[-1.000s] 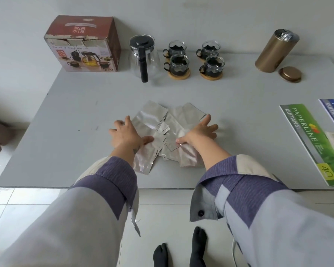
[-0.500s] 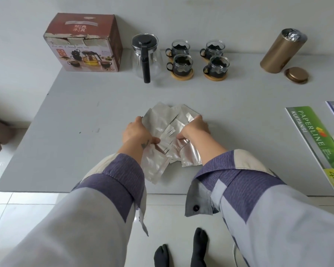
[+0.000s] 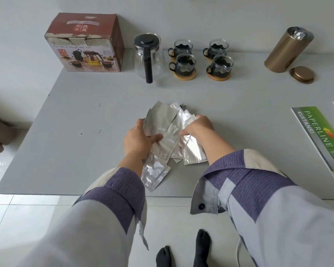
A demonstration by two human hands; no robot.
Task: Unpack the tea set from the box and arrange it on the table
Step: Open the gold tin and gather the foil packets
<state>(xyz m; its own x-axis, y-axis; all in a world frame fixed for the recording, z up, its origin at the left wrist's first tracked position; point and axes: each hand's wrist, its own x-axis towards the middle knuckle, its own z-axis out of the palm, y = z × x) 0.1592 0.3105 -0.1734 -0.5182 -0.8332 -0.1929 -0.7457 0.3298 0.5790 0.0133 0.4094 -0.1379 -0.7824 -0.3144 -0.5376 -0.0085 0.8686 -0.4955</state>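
Both my hands clutch the pile of silver foil sachets [image 3: 162, 130] mid-worktop [image 3: 85, 122]: left hand [image 3: 138, 138] thumb on top, right hand [image 3: 198, 129] fingers curled over them.

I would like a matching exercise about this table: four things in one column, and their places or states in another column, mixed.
Things:
1. box
2. teapot
3. gold lid
4. foil packets

Places or states:
A. lies flat beside the tilted gold tin
B. gripped by both the left hand and the right hand
C. stands at the far left corner of the table
D. stands between the box and the four cups

Pairs: 1-C, 2-D, 3-A, 4-B
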